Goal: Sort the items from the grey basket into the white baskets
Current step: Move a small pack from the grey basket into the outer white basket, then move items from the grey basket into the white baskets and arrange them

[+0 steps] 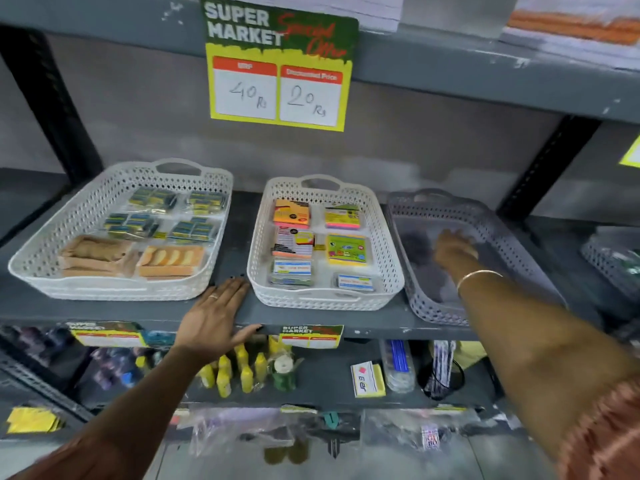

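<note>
Three baskets stand in a row on a grey metal shelf. The left white basket (pixel 41 268) holds packs of blue-yellow small boxes and brown packets. The middle white basket (pixel 388 251) holds colourful sticky-note pads and small card packs. The grey basket (pixel 412 271) stands at the right; its floor looks dark and blurred, and I see no clear item in it. My right hand (pixel 453 247) reaches into the grey basket, blurred, so its grip is unclear. My left hand (pixel 214 317) lies flat on the shelf's front edge between the white baskets, fingers spread, holding nothing.
A yellow-green price sign (pixel 280 64) hangs from the shelf above. Another grey basket (pixel 613 265) sits at the far right. The shelf below carries yellow bottles (pixel 228 372), a small white-yellow box (pixel 367 379) and pen packs. Black uprights frame the bay.
</note>
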A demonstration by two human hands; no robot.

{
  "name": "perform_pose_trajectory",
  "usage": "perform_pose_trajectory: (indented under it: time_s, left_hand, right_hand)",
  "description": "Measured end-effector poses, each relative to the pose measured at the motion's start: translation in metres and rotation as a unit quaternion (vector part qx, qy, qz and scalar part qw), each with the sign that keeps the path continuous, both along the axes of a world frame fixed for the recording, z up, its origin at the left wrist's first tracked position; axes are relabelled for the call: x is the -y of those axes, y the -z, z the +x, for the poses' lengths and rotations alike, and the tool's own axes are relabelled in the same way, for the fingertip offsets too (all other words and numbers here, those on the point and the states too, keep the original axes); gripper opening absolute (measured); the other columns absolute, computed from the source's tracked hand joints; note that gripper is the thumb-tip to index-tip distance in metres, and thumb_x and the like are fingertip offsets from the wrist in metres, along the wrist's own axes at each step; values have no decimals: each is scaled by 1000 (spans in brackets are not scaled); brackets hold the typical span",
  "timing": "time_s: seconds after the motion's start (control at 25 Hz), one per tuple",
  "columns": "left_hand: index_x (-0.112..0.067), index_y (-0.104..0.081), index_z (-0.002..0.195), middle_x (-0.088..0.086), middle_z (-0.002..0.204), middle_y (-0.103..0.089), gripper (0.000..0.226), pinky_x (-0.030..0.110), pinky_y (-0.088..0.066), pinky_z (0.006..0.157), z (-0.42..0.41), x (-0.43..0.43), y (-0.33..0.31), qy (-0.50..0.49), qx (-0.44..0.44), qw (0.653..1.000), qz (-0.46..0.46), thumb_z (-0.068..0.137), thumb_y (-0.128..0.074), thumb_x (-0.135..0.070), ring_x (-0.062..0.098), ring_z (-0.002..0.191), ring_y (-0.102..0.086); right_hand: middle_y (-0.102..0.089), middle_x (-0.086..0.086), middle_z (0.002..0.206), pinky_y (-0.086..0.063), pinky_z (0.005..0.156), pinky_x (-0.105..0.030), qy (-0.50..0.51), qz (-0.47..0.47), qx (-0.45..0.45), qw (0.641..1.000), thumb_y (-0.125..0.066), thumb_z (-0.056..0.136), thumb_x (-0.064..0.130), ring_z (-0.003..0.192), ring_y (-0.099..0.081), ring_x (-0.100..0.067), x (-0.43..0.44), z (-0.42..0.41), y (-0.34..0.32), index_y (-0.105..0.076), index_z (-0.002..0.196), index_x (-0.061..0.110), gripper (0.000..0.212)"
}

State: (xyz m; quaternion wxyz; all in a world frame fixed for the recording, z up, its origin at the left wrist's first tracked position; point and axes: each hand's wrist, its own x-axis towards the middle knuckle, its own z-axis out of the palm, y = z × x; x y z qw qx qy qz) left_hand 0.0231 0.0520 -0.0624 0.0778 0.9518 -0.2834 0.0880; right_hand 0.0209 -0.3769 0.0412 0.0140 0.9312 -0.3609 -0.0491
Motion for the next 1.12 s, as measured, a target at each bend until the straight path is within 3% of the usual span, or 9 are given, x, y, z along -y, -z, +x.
perform_pose_trajectory:
  time_s: [0.2, 0.32, 0.4, 0.6, 0.72, 0.8, 0.88, 1.0, 1.12]
  left_hand:
    - [-5, -47, 130, 16, 132, -54, 92, 45, -40, 101, 0, -1, -3, -4, -4, 1000, 15, 80, -12, -74, 29, 120, -51]
    - [-4, -47, 129, 17, 132, -54, 92, 45, -40, 100, -1, 0, -5, -5, -12, 1000, 23, 81, -13, -73, 30, 119, -52]
    - [-3, -47, 129, 17, 132, -54, 91, 45, -40, 100, -1, 0, -6, -2, -15, 999, 28, 82, -13, -73, 30, 119, -52]
    - [-5, -44, 133, 15, 135, -51, 92, 44, -37, 103, -2, 0, -7, -7, -18, 999, 32, 81, -11, -74, 28, 123, -49]
    - [-5, -43, 133, 15, 136, -51, 92, 45, -37, 103, -4, 0, -10, -2, -21, 999, 35, 81, -10, -74, 28, 124, -48]
    - [-4, -44, 133, 15, 135, -51, 93, 47, -38, 102, -5, 1, -11, -2, -21, 999, 33, 81, -9, -74, 29, 123, -49]
    - [-5, -43, 133, 15, 135, -51, 93, 47, -38, 102, -5, 1, -11, -1, -21, 999, 30, 81, -9, -73, 29, 123, -49]
    - [-5, -41, 135, 15, 138, -48, 94, 46, -36, 104, -5, 0, -11, 7, -25, 999, 21, 80, -8, -74, 28, 126, -46]
    - [-4, -40, 136, 15, 139, -47, 96, 46, -34, 106, -4, -1, -9, 14, -21, 1000, 14, 80, -8, -75, 28, 128, -44]
  right_hand:
    - [-35, -27, 148, -32, 111, -53, 20, -48, -111, 992, -42, 95, 11, 137, -32, -45, 22, -28, 30, -36, 141, 1, 47]
    - [-48, -19, 142, -34, 110, -39, -38, -110, -146, 982, -40, 97, 13, 132, -44, -34, 23, -32, 32, -47, 136, 3, 41]
    - [-53, -13, 140, -34, 108, -33, -52, -140, -141, 979, -41, 97, 15, 132, -47, -28, 25, -35, 28, -52, 133, 7, 38]
    - [-47, -18, 142, -43, 105, -42, -10, -109, -91, 990, -52, 92, 14, 133, -41, -33, 29, -37, 8, -50, 136, 5, 45]
    - [-51, -22, 138, -46, 103, -45, -14, -39, 28, 999, -57, 88, 23, 127, -51, -37, 11, -18, -22, -53, 131, 2, 47]
    - [-57, -19, 133, -50, 99, -41, -76, 12, 122, 989, -57, 84, 20, 119, -58, -34, -15, -3, -47, -58, 125, 6, 44]
    - [-60, -15, 123, -52, 90, -34, -198, 64, 157, 965, -63, 81, 16, 110, -61, -32, -53, 4, -64, -66, 114, 10, 34]
    - [-52, -14, 117, -41, 82, -25, -322, 149, 85, 931, -67, 82, 15, 108, -54, -28, -109, -2, -62, -65, 116, 15, 34]
    - [-53, -16, 115, -35, 81, -23, -383, 157, 10, 910, -64, 83, 12, 115, -51, -28, -140, -9, -39, -65, 119, 9, 36]
